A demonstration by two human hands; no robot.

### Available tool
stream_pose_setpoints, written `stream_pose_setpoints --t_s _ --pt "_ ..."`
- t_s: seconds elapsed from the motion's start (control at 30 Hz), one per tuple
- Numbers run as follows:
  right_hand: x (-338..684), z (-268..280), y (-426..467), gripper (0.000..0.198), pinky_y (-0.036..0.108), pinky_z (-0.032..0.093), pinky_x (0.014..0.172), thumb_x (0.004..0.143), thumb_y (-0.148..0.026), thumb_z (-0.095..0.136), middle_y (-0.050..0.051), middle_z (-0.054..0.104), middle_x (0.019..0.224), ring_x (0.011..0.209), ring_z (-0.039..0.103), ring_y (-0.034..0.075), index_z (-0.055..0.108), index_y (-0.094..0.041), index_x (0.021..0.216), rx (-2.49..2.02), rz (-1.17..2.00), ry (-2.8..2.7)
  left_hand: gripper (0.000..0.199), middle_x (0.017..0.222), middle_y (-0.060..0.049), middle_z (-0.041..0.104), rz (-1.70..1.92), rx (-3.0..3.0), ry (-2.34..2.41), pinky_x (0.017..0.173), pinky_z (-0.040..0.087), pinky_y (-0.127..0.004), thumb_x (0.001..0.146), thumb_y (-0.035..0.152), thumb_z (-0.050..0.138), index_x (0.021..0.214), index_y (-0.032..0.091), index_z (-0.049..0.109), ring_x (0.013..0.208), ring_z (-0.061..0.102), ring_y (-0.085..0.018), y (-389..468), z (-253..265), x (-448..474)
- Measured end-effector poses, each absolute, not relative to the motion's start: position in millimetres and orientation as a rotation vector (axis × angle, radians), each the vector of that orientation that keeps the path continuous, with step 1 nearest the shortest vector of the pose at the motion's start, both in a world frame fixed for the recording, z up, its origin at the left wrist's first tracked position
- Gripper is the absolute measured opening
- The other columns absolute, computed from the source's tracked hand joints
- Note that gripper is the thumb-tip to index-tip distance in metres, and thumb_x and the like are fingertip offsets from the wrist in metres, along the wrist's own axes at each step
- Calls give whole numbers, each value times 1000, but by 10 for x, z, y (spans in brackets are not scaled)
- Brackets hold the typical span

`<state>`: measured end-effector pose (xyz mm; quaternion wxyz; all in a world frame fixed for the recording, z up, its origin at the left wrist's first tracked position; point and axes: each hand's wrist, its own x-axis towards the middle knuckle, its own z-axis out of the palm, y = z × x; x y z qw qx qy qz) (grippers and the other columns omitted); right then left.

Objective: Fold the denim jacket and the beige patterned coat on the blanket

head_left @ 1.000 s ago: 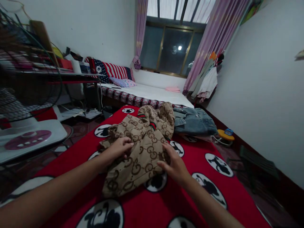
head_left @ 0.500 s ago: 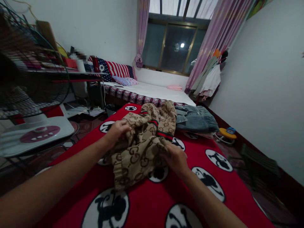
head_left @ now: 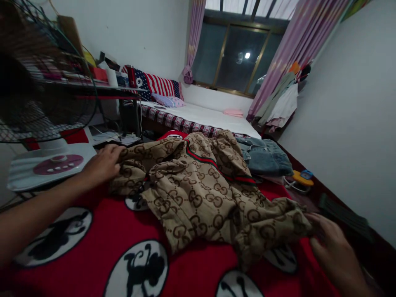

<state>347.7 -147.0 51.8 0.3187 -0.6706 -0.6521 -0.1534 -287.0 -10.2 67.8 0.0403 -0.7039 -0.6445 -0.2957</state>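
Note:
A beige jacket (head_left: 198,185) with a brown letter pattern and green-red stripes lies spread, rumpled, on a red blanket (head_left: 123,231) with white circles and dark monkey figures. My left hand (head_left: 107,163) is closed on the end of the left sleeve, pulled out to the side. On the opposite side, my right hand (head_left: 335,243) is at the end of the other sleeve, its fingertips on the cuff; this hand is slightly blurred. Just beyond the jacket lie folded blue denim clothes (head_left: 266,156).
A fan (head_left: 40,82) stands at left beside a cluttered desk (head_left: 105,90). Behind is a bed (head_left: 201,112) with pillows, below a window. Clothes (head_left: 283,103) hang by the right wall. A yellow stool (head_left: 301,178) and a dark green stool (head_left: 345,212) are at right.
The bunched jacket has been spread wide. My left hand has moved left and my right hand right and nearer, drawing the sleeves apart. The view has shifted slightly left.

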Motion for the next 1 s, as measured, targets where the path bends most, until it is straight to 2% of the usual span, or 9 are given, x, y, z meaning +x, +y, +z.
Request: stream_pose_setpoints --t_s 0.07,0.2,0.27,0.37,0.47,0.6,0.73,0.87,1.0 --pt "3138 664 -1519 36 50 42 104 80 -27 48 11 57 127 120 55 30 57 -23 115 -1565 -424 -1771 57 148 -7 42 -824 -2215 -1784 114 28 -46 73 25 54 130 24 50 136 36 -32 -157 730 -2566" --pt "2419 804 -1547 40 52 35 108 86 -32 59 9 58 130 124 52 29 55 -27 125 -1316 -350 -2101 63 152 -4 40 -556 -2705 -1483 116 26 -41 79 47 61 139 32 48 139 35 -29 -278 780 -1920" --pt "2254 732 -1466 60 57 28 111 81 -42 66 10 53 138 130 46 32 48 -28 136 -1376 -289 -2227 80 154 -8 35 -337 -2927 -1403 114 28 -45 73 60 66 145 33 42 140 33 -32 -346 725 -1708" --pt "2246 543 -1261 94 60 23 114 69 -54 73 13 41 150 137 38 36 33 -26 149 -1575 -40 -2354 105 157 -13 28 37 -3040 -1336 109 29 -57 60 66 74 151 34 30 139 31 -41 -446 607 -1559" --pt "2290 420 -1070 112 50 26 116 61 -56 77 15 30 156 142 31 33 25 -20 153 -1704 239 -2444 111 151 -16 36 137 -2965 -1342 103 32 -60 57 62 78 152 34 28 131 38 -43 -505 545 -1514" --pt "2148 424 -966 116 43 27 116 56 -45 82 15 23 159 143 28 31 24 -21 154 -1803 275 -2479 108 127 -17 55 134 -2894 -1336 95 40 -50 58 58 79 151 28 31 114 51 -38 -458 577 -1453" --pt "1831 461 -1062 119 55 19 116 50 -44 86 14 18 160 146 19 37 27 -27 153 -1866 177 -2474 96 114 -17 61 162 -2875 -1299 87 43 -42 61 50 79 144 20 41 104 57 -35 -316 585 -1387" --pt "1467 347 -1271 127 62 8 117 45 -45 89 12 16 161 147 9 39 24 -30 153 -1694 195 -2556 57 99 -9 67 44 -2983 -1354 79 44 -34 68 32 72 122 22 58 94 61 -30 -214 542 -1321" --pt "1177 74 -1242 119 63 23 114 63 -37 81 16 19 160 146 19 37 8 -27 156 -1393 109 -2486 24 82 -2 64 -568 -3082 -1706 71 43 -28 65 17 59 88 18 64 82 60 -22 -266 682 -1050"
